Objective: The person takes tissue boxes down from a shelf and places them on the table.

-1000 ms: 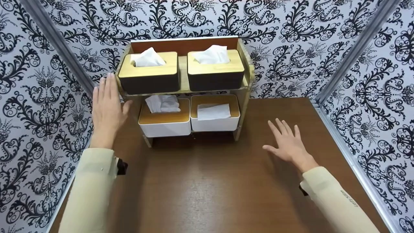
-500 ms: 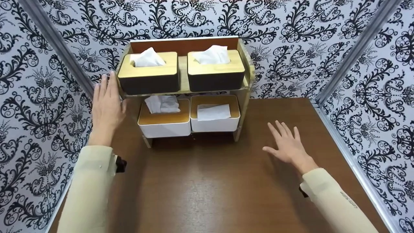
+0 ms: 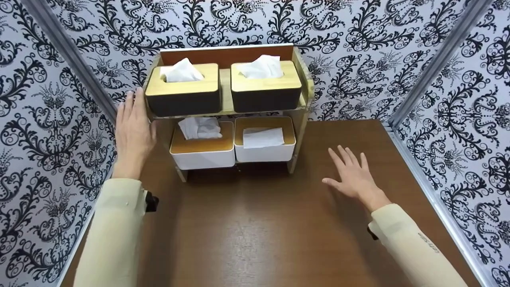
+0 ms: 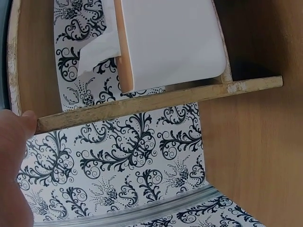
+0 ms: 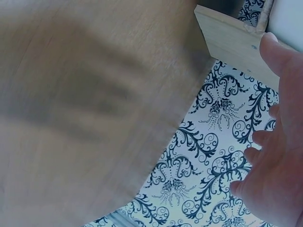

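Observation:
A small two-tier wooden shelf [image 3: 226, 93] stands at the back of the brown table. On its upper tier sit two dark tissue boxes, the left one [image 3: 183, 103] and the right one [image 3: 266, 99], with light wooden lids. Two white tissue boxes, left [image 3: 205, 160] and right [image 3: 266, 153], occupy the lower tier. My left hand [image 3: 133, 137] lies along the shelf's left side with straight fingers; in the left wrist view its thumb [image 4: 29, 122] touches the side panel [image 4: 128, 108] near its front edge. My right hand [image 3: 352, 175] hovers over the table, fingers spread, holding nothing.
Patterned walls [image 3: 358, 59] enclose the brown table [image 3: 239, 231] at the back and both sides. Metal rails [image 3: 434, 191] run along the table's edge and up the corners. White tissues [image 3: 263, 138] stick out of the boxes.
My left thumb has drawn in from a spread position towards the shelf's left panel. The right hand has barely moved, and the shelf and boxes stay in place.

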A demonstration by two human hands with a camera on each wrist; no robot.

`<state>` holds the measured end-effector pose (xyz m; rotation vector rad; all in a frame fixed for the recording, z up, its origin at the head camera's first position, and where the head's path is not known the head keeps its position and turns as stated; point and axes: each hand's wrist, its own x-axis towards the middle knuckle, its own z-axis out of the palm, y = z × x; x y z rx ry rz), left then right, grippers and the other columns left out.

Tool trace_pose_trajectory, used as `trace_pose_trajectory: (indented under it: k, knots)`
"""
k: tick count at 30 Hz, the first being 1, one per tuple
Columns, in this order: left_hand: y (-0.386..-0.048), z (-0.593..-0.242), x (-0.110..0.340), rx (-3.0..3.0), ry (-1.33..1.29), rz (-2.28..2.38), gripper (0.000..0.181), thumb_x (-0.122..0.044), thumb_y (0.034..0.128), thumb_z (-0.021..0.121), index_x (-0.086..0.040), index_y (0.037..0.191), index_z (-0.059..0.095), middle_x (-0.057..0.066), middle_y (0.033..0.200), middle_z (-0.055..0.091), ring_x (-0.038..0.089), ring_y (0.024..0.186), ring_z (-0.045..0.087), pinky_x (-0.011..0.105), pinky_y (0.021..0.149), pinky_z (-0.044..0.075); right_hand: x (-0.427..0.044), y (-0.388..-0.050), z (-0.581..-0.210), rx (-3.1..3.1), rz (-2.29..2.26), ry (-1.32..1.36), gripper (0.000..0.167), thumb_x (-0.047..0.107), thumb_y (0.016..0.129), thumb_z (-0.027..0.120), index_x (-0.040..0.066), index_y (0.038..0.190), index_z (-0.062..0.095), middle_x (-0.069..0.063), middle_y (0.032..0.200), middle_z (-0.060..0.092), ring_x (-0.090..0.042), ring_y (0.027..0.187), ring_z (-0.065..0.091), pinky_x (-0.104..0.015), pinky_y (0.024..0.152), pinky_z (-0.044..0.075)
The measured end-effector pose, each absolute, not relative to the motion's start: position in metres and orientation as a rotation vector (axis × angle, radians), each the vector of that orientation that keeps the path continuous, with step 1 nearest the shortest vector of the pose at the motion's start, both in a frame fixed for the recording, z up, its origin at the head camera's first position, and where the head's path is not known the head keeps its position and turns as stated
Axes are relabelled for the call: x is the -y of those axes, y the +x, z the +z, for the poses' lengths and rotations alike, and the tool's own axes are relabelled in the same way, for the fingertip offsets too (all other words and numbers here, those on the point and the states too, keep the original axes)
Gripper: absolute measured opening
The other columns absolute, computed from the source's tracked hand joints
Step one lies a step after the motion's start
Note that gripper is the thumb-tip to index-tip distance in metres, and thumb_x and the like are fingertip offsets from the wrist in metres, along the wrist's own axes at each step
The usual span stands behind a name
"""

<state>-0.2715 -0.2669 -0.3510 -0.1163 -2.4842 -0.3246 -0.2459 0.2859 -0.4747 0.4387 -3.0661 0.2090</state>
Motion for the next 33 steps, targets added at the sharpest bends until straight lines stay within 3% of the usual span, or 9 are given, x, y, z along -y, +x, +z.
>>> trace_pose_trajectory:
  k: [10,23,33]
  knots:
    - [-0.273,-0.353,0.267,2.418,-0.135,-0.297,0.081,-0.008,0.0901,0.065,-0.006,0.155,0.017,0.02,0.152,0.041,0.033,0.149,0.025,0.044,0.126,0.011,-0.28,-0.25,-0.47,3.062,0.219,0.466,0.092,0.056,0.088,0.061,0.015,0.157,0.016,-0.02,0.163,0.012,-0.042,0.15,0.01,-0.069,0.117,0.0]
    - [-0.278,-0.352,0.259,2.42,-0.158,-0.301,0.082,-0.01,0.0884,0.068,-0.007,0.155,0.019,0.018,0.154,0.037,0.031,0.148,0.029,0.041,0.126,0.013,-0.278,-0.247,-0.465,3.066,0.211,0.472,0.093,0.059,0.088,0.059,0.017,0.158,0.014,-0.018,0.164,0.009,-0.041,0.15,0.009,-0.068,0.118,-0.002]
    - [-0.287,-0.352,0.24,2.424,-0.201,-0.348,0.081,-0.015,0.0886,0.068,-0.006,0.154,0.022,0.017,0.156,0.036,0.031,0.148,0.029,0.04,0.127,0.011,-0.276,-0.243,-0.459,3.031,0.18,0.476,0.093,0.059,0.087,0.06,0.016,0.157,0.017,-0.017,0.164,0.011,-0.04,0.15,0.012,-0.068,0.118,0.004]
